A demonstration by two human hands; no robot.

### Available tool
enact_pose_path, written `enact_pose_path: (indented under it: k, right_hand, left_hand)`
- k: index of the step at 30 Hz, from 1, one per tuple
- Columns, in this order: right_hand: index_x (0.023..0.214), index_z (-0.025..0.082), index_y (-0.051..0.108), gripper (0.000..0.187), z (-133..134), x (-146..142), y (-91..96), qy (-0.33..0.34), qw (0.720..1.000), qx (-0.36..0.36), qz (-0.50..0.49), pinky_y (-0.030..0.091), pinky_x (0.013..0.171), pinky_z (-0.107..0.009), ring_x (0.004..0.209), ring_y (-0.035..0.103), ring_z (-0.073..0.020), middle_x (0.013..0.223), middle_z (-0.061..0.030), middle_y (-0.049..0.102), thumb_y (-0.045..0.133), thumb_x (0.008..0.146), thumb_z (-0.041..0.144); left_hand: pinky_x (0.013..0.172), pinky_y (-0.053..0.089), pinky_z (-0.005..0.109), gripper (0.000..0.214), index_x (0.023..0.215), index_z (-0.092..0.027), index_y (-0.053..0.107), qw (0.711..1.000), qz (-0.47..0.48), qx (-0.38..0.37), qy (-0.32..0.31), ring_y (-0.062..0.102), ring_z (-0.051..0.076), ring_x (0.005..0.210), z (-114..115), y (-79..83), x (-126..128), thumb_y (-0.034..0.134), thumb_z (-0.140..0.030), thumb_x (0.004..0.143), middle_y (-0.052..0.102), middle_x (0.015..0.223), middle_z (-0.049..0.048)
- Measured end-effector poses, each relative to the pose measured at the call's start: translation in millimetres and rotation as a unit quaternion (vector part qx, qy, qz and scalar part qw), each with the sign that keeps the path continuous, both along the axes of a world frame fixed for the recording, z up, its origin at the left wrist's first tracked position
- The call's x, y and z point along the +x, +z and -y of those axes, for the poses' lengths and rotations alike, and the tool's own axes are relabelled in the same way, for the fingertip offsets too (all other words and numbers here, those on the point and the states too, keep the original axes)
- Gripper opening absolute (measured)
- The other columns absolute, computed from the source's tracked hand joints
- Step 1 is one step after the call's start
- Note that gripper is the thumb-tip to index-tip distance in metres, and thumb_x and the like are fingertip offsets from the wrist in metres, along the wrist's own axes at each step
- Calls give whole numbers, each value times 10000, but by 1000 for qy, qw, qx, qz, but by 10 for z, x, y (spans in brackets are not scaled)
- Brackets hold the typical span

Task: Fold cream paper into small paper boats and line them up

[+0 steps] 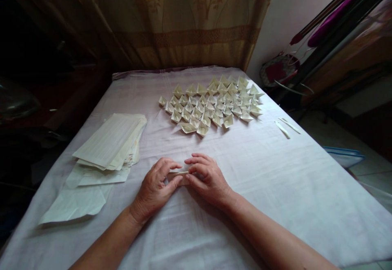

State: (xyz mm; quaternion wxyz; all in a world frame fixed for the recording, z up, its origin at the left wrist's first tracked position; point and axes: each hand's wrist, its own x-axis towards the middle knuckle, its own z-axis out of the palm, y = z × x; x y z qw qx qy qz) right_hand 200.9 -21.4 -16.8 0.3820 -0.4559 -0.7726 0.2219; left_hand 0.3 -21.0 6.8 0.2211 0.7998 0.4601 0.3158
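Note:
Near the middle of the table, a small folded piece of paper [179,173] lies between my two hands. My left hand [157,182] grips its left end, thumb in front and fingers behind. At the right end, my right hand [206,177] pinches the paper between thumb and index finger, its other fingers raised a little. The fingers partly cover the paper, so its full shape is hidden. Beyond the hands stand several folded paper boats [209,105], grouped closely in uneven rows.
A stack of loose paper sheets [107,139] lies at the left of the white-covered table [275,204]. Two narrow paper strips [282,130] rest near the right edge. Behind the table hangs a patterned curtain [183,29]. A blue-edged item [344,156] is beside the table at right.

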Motion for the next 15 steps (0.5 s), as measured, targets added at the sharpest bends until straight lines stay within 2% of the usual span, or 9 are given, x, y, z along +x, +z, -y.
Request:
enact_pose_path:
  k: [3, 7, 15]
  right_hand:
    - [809, 249, 668, 54, 26, -18, 42, 0, 999, 34, -3, 458, 971, -464, 1156, 605, -259, 1073, -35, 740, 720, 817, 262]
    - [809, 243, 661, 41, 59, -38, 113, -4, 998, 68, -8, 452, 959, -445, 1143, 607, -249, 1036, -29, 744, 682, 844, 238]
    - [845, 238, 669, 64, 100, -41, 147, 33, 998, 36, -32, 438, 994, -453, 1131, 616, -239, 1027, -40, 741, 616, 873, 215]
  left_hand:
    - [858, 497, 332, 240, 1062, -206, 642, 999, -27, 35, 7, 617, 210, 985, 12, 43, 5, 584, -391, 921, 655, 1028, 68]
    - [798, 458, 319, 276, 799, -208, 644, 998, -41, 27, -26, 605, 170, 794, 20, 86, 13, 518, -384, 971, 666, 800, 15]
    - [739, 463, 265, 236, 764, -203, 624, 995, 86, -50, -26, 608, 149, 747, 10, 55, 2, 560, -335, 948, 653, 757, 8]
